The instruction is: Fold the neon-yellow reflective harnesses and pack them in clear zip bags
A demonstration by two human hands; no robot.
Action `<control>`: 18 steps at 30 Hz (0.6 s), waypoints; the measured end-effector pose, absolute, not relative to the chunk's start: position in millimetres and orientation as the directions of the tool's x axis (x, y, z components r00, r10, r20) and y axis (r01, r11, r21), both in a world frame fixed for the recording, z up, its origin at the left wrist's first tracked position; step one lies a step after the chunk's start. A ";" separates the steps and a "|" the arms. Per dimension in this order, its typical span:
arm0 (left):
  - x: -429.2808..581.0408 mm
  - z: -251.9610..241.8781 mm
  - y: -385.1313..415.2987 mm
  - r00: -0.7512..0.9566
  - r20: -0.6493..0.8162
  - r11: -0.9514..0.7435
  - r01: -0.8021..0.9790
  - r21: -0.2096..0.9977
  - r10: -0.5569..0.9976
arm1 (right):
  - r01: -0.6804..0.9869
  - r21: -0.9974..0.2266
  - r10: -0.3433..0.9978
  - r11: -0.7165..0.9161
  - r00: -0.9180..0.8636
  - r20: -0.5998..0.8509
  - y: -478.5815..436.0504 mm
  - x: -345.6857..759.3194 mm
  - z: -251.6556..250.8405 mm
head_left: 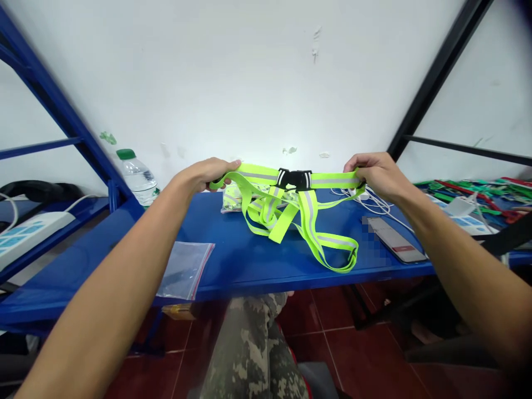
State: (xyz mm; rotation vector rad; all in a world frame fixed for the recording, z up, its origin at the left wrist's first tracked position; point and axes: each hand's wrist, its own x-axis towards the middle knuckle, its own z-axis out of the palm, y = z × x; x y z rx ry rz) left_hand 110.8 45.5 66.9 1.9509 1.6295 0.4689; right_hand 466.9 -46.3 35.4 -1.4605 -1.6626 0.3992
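A neon yellow reflective harness (308, 219) with grey stripes is stretched between my hands above the blue table. My left hand (214, 173) grips the belt strap on one side, thumb on top. On the other side my right hand (372, 173) pinches the same belt with curled fingers. Midway along the belt sits a black plastic buckle (295, 179), its two halves joined. Loose straps hang from the belt in loops, and the lower ones reach down to the tabletop. Partly hidden behind them lies a clear bag with more yellow material (231, 199).
On the blue table (233, 260) lie a clear zip bag (187, 269) at the front left and a phone (394, 239) at the right. A water bottle (139, 178) stands at the back left. White cables (376, 204) and a power strip (35, 235) are around.
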 end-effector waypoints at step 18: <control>84.0 55.6 28.5 0.502 -0.343 -0.256 0.787 0.561 0.794 | -0.010 -0.975 0.908 0.224 0.366 0.205 -39.3 479.6 27.9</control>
